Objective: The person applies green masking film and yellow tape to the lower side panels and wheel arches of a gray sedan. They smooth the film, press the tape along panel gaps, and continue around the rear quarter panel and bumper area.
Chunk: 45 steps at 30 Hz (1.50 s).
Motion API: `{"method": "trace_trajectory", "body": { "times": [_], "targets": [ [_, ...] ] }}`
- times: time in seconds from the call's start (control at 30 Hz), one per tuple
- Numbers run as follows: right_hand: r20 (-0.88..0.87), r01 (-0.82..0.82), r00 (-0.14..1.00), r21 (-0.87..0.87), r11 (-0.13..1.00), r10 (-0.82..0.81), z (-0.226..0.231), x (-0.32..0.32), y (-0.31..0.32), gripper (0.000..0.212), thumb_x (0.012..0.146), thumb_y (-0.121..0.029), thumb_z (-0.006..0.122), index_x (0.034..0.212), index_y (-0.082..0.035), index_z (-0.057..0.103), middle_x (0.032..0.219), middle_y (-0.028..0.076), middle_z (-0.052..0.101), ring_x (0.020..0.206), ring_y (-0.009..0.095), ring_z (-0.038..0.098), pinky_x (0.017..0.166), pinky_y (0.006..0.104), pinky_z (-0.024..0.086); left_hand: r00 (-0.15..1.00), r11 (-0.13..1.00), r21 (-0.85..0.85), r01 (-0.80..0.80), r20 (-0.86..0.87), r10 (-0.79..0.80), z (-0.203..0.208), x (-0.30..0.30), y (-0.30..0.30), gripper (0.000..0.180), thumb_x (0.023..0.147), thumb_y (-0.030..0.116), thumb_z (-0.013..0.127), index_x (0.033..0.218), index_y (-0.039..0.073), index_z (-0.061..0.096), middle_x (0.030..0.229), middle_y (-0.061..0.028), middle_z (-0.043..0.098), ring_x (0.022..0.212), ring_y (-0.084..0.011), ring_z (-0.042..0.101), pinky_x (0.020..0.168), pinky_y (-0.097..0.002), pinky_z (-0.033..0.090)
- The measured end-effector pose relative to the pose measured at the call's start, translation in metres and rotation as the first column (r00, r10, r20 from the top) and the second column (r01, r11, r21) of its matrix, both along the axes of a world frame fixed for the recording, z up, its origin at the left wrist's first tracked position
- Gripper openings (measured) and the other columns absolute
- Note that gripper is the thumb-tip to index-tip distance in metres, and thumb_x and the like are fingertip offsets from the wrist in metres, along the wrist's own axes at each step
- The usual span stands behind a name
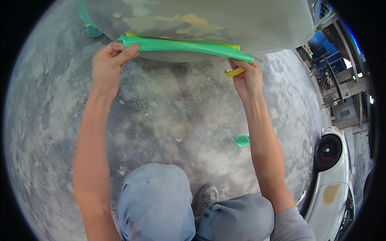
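A strip of green masking film (181, 45) is stretched between my two hands along the lower part of a grey car body panel (257, 24). My left hand (108, 64) pinches its left end between thumb and fingers. At the other end, my right hand (247, 74) grips the film and also has a roll of yellow masking tape (234, 72) hanging by its fingers. Yellow tape (229, 45) shows along the film's upper edge, against the panel. Tan patches (197, 24) mark the panel's surface above the film.
More green film (92, 30) hangs at the panel's left edge. A small green roll (243, 140) lies on the stained grey floor (161, 108) beside my right forearm. To the right stands a white car (329, 201) with a dark wheel; racks and blue items (321, 44) are behind it.
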State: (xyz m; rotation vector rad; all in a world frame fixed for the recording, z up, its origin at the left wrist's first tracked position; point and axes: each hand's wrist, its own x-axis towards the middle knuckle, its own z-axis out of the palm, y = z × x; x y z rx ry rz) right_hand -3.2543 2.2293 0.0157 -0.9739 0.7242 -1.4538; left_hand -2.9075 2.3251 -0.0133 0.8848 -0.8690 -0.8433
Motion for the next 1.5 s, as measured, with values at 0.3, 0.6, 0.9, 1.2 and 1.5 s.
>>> {"method": "trace_trajectory", "body": {
  "times": [0.3, 0.6, 0.9, 1.2, 1.5],
  "targets": [
    [-0.021, 0.065, 0.998, 0.116, 0.991, -0.063, -0.016, 0.009, 0.024, 0.035, 0.091, -0.008, 0.084, 0.116, 0.001, 0.063, 0.1, 0.009, 0.068, 0.083, 0.016, 0.065, 0.069, 0.0304, 0.049, 0.957, 0.937, 0.289, -0.195, 0.264, 0.118, 0.011, -0.019, 0.003, 0.03, 0.095, 0.015, 0.083, 0.113, -0.004, 0.068, 0.097, -0.0071, 0.075, 0.09, -0.0131, 0.072, 0.084, -0.0274, 0.061],
    [-0.003, -0.145, 0.989, 0.124, 0.982, 0.146, -0.004, 0.025, 0.022, 0.019, 0.098, -0.012, 0.08, 0.109, -0.002, 0.068, 0.094, 0.005, 0.066, 0.079, 0.015, 0.063, 0.067, 0.0313, 0.048, 0.939, 0.987, 0.123, 0.106, -0.338, -0.059, 0.008, -0.012, -0.002, 0.016, 0.099, 0.006, 0.076, 0.11, 0.0, 0.066, 0.106, -0.0108, 0.074, 0.1, -0.0192, 0.074, 0.093, -0.0317, 0.064],
    [-0.146, 0.126, 0.982, 0.037, 0.991, -0.119, -0.022, 0.029, 0.0, 0.012, 0.09, -0.006, 0.084, 0.085, -0.001, 0.074, 0.08, 0.003, 0.071, 0.072, 0.011, 0.062, 0.065, 0.0295, 0.048, 0.989, 0.989, -0.032, -0.144, 0.021, 0.145, -0.014, -0.012, -0.013, 0.014, 0.095, -0.001, 0.078, 0.096, 0.003, 0.065, 0.101, -0.0105, 0.074, 0.093, -0.0191, 0.074, 0.091, -0.0334, 0.063],
    [-0.214, 0.071, 0.975, 0.021, 0.997, -0.065, -0.026, 0.019, -0.004, 0.015, 0.09, -0.01, 0.086, 0.093, -0.002, 0.074, 0.082, 0.002, 0.068, 0.073, 0.013, 0.059, 0.069, 0.0309, 0.048, 0.959, 0.98, -0.001, -0.197, 0.208, 0.193, -0.012, -0.007, -0.014, 0.02, 0.093, 0.008, 0.085, 0.099, 0.0, 0.067, 0.095, -0.0086, 0.074, 0.089, -0.0141, 0.071, 0.085, -0.0292, 0.059],
    [-0.314, 0.153, 0.942, 0.101, 0.983, -0.115, -0.044, 0.021, -0.025, 0.033, 0.084, -0.029, 0.095, 0.09, -0.006, 0.073, 0.084, 0.0, 0.07, 0.07, 0.01, 0.061, 0.06, 0.0272, 0.047, 0.23, 0.626, -0.285, -0.725, 0.757, 0.611, -0.011, -0.013, -0.011, 0.026, 0.089, 0.017, 0.089, 0.094, 0.002, 0.068, 0.081, -0.0063, 0.067, 0.073, -0.0173, 0.064, 0.07, -0.0338, 0.055]
  ]
}}
